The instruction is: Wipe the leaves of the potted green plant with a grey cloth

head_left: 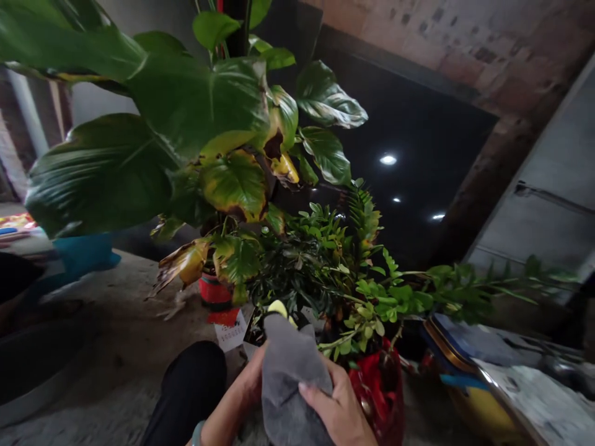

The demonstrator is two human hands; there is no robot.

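Note:
Both of my hands are low in the middle of the view, closed on a grey cloth point(288, 378). My left hand point(244, 390) grips its left side and my right hand point(337, 409) presses on it from the right. Something yellow point(279, 308) sticks out above the cloth's top; I cannot make out what it is. Right behind the hands stands a leafy green plant point(325, 260) in a red pot point(381, 390). A taller plant with big leaves point(186, 118), some yellowed, rises from a red pot point(214, 291) further back.
My knee in black point(188, 390) is left of the hands. A rough concrete floor point(93, 347) spreads to the left, with a blue object point(81, 257) behind. At right lie a gold-rimmed container point(465, 371) and papers point(534, 390). A brick wall point(465, 43) is above.

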